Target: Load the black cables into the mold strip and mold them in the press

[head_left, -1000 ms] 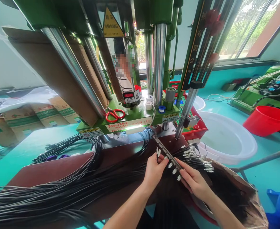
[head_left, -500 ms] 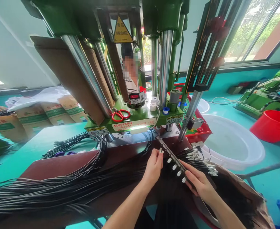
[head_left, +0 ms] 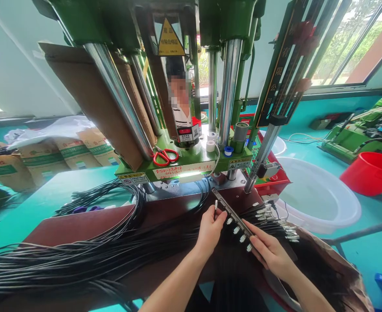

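My left hand (head_left: 209,229) pinches a cable connector (head_left: 216,203) by its dark lower part, with the shiny metal tip pointing up. Right beside it is a long, narrow metal bar (head_left: 223,202), tilted from upper left to lower right. My right hand (head_left: 271,250) grips the bar's lower end, thumb on top. Several small metal plugs (head_left: 236,230) stick out along the bar's near side. Black cables (head_left: 164,234) run across the brown table below the hands; where the pinched connector's own cable goes is hidden.
A green press (head_left: 204,162) with steel columns stands just ahead; red-handled scissors (head_left: 165,157) lie on its ledge. More metal-ended cables (head_left: 283,227) lie to the right. Beyond are a white tub (head_left: 324,216) and a red bucket (head_left: 369,173). Paper sacks (head_left: 67,151) stand at left.
The connector in my left hand has turned more upright, its tip pointing up. My left hand has come slightly nearer the bar, and the bar has shifted a little to the left.
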`<state>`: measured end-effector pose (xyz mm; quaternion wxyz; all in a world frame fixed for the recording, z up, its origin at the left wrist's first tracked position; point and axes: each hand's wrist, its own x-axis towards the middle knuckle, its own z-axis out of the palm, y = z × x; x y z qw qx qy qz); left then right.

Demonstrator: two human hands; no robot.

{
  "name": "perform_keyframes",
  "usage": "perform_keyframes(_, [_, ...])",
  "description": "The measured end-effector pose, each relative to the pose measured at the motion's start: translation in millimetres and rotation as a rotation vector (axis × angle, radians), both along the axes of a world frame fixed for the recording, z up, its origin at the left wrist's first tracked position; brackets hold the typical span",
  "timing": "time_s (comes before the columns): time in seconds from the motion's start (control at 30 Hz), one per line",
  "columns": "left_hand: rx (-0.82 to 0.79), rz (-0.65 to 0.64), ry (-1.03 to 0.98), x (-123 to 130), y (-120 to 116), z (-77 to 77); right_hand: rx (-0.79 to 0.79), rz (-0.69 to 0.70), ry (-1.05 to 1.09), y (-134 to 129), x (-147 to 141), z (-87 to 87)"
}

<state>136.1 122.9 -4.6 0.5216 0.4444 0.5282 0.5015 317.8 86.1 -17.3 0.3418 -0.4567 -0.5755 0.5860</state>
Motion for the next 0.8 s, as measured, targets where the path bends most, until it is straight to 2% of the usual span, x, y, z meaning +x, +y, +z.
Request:
perform_keyframes(0.2, [0.051,-0.014,0.005,-9,0,4.8,-0.014,-0.012,-0.016,0,1,1.9])
perform_keyframes(0.27, [0.084,0.026,-0.021,-16,-1,7.2,-0.028,-0.027,-0.016,0,2,3.1])
perform_keyframes(0.37, [-0.008,0.075,-0.13,-24,-2,9.5,-0.037,-0.08,0.005,-2,1,4.9])
perform_keyframes(0.47, [-0.06,-0.021,-0.131,-25,-3,7.9,-0.053,-0.116,0.032,-3,-1,6.2])
perform_keyframes(0.6, [0.069,-0.144,0.072,-22,-1,1.6,-0.066,-0.118,0.021,-3,-2,5.6])
perform_keyframes(0.8, [0.031,-0.211,0.149,-26,3,-1.4,-0.082,-0.097,0.013,-2,-1,5.2])
